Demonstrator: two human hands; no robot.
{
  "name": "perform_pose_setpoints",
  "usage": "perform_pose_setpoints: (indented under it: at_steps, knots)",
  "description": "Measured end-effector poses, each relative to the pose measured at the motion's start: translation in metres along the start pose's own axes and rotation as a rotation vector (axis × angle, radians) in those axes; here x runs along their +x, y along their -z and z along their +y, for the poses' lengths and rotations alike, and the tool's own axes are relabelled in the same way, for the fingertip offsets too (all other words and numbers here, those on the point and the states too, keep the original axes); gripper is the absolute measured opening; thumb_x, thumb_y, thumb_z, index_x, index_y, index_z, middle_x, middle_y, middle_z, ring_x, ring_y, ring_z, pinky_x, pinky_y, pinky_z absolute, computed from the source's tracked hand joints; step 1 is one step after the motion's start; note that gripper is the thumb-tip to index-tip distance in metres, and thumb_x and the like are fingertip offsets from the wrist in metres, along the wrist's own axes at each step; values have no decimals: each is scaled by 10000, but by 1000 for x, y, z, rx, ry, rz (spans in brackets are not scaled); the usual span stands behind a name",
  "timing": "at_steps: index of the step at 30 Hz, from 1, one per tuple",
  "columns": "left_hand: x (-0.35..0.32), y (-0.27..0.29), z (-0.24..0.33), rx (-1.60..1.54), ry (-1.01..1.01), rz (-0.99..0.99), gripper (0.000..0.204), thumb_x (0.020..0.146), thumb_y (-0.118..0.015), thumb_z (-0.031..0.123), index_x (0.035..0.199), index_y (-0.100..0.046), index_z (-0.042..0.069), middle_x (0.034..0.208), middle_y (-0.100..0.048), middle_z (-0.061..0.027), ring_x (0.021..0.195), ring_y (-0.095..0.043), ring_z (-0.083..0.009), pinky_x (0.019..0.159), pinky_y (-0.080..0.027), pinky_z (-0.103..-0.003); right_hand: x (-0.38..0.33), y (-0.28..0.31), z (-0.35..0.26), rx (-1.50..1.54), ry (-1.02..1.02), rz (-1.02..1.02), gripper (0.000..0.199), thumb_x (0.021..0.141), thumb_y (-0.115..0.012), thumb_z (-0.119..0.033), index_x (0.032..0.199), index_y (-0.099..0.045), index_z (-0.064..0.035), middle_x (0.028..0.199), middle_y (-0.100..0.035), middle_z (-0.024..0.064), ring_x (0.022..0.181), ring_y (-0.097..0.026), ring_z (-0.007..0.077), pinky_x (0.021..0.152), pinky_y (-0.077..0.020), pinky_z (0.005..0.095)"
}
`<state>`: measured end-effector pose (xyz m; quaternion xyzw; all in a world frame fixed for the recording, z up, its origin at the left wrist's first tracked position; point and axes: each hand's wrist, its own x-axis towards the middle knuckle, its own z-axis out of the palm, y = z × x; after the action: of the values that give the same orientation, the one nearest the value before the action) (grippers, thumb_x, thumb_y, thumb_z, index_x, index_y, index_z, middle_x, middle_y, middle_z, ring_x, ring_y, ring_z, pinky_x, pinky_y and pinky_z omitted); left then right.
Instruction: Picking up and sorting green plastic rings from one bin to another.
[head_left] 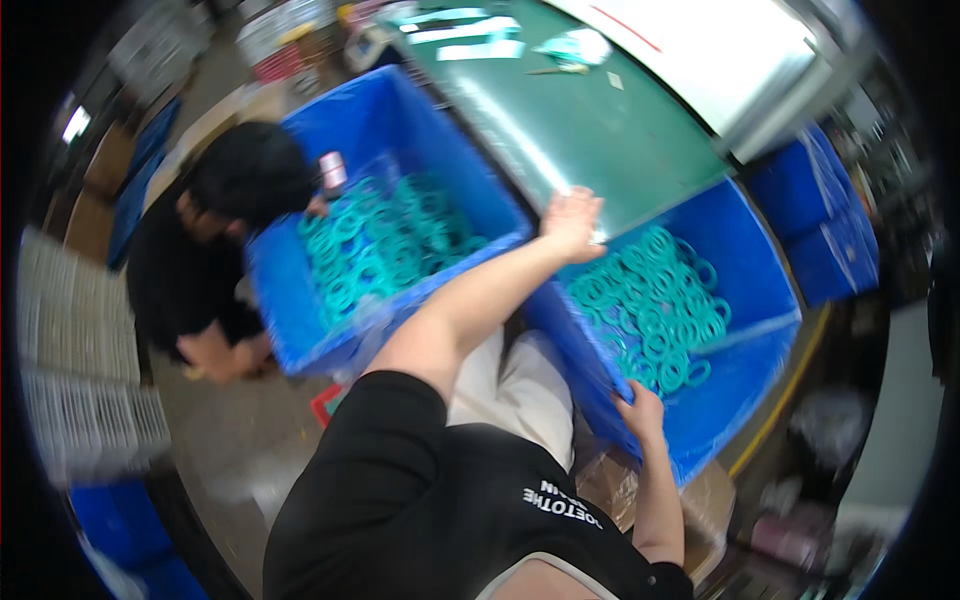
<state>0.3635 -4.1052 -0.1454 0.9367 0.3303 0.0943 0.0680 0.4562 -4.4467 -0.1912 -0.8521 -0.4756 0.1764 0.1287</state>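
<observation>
Green tbl [625,140] at top. L blue bin [276,295] & R blue bin [740,240] adj. to it. Co-worker [185,270] bent beside L blue bin. L hand [573,220] unclenched, laid at tbl edge; R hand [642,411] grasping R blue bin's near rim. Teal rings [660,300] piled in both.

Rings [655,312] in bins [745,250] beside table [625,140]

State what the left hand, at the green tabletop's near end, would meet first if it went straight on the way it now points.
The left hand would probably meet the green tabletop first, since it points onto that surface from its near corner; this single view leaves unclear whether they touch.
</observation>
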Motion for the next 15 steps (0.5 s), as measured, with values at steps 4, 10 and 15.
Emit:
perform_pose_setpoints:
  at_steps: [4, 10, 15]
  knots:
    - [32, -4, 13, 93, -59, -70, 915, 756, -611, 499, 1469, -174, 129, 1534, -156, -118, 1424, -116, -288, 1132, -65, -522, 11, 14, 3, 235, -18, -181, 441, 791, -650, -397, 1094, -635, -77, 1052, -643, 173, 960, -621, 316, 818, -482, 402]
    - [55, -8, 22, 64, -116, 46, 821, 740, -641, 411, 1446, -249, 261, 1513, -230, -48, 1405, -174, -267, 1122, -117, -549, 100, -28, 104, 1008, -331, -674, 392, 882, -559, -356, 1091, -643, -36, 980, -683, 111, 906, -647, 223, 835, -492, 358]
    - [68, -15, 22, 6, -190, 66, 782, 732, -650, 409, 1420, -309, 259, 1494, -271, -47, 1388, -211, -285, 1107, -132, -579, 157, -115, 136, 168, -152, -528, 406, 813, -652, -320, 1091, -625, -25, 1031, -671, 128, 921, -651, 273, 843, -492, 369]
